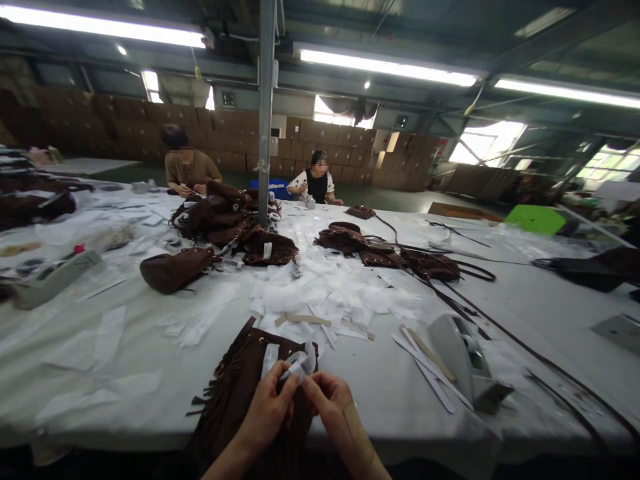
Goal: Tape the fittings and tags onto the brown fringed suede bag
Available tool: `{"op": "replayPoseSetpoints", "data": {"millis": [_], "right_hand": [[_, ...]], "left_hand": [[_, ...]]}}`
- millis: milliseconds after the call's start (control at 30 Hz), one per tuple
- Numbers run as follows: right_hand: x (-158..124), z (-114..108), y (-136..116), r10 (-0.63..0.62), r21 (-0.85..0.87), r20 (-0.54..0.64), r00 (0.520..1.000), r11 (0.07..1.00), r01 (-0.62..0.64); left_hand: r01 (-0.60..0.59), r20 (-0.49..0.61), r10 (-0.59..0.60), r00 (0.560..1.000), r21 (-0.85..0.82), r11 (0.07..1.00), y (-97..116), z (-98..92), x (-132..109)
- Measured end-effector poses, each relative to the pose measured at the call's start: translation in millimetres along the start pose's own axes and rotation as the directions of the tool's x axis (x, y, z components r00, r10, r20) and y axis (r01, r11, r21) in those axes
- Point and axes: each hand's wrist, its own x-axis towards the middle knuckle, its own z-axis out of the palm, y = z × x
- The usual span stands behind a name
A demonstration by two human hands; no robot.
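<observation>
White table (pixel 385 393) beneath fringed bag (pixel 240 387), tube lights (pixel 387 67) above, cartons (pixel 230 141) beyond.

Long fluorescent tubes (pixel 390 66) glow beneath a dim ceiling (pixel 415 23) crossed by beams, with pull cords (pixel 197 71) dangling from the fixtures. A grey metal post (pixel 266 120) rises at a white-covered counter (pixel 377 393). Beyond a greenish-grey floor (pixel 420 199), brown cardboard cartons (pixel 230 141) are stacked wall-like across the back, and bright daylight fills the windows (pixel 487 142) above and to the right.
</observation>
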Motion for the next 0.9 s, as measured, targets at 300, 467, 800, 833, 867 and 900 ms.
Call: {"op": "replayPoseSetpoints", "data": {"millis": [300, 467, 800, 833, 867, 900], "right_hand": [[4, 12, 6, 0.027, -0.058, -0.058, 0.998, 0.998, -0.030], [1, 17, 10, 0.050, 0.091, -0.033, 0.998, 0.995, -0.046], [-6, 25, 16, 0.042, 0.185, -0.152, 0.988, 0.983, -0.013], [-5, 27, 15, 0.050, 0.194, -0.178, 0.983, 0.981, -0.015], [-5, 28, 14, 0.067, 0.205, -0.201, 0.977, 0.979, -0.025], [-6, 30, 14, 0.088, 0.216, -0.221, 0.971, 0.976, -0.039]], "left_hand": [[0.010, 0.056, -0.007, 0.998, -0.042, 0.999, 2, -9.2, -1], [-0.079, -0.106, 0.072, 0.992, -0.066, 0.995, 4, -7.7, 6], [0.060, -0.164, -0.112, 0.980, -0.292, 0.955, -2, 3.7, 0], [0.058, -0.166, -0.109, 0.980, -0.288, 0.956, 1, 4.8, -2], [0.060, -0.168, -0.111, 0.979, -0.279, 0.958, 3, 5.9, -3], [0.065, -0.174, -0.114, 0.978, -0.264, 0.962, 6, 6.7, -5]]}}
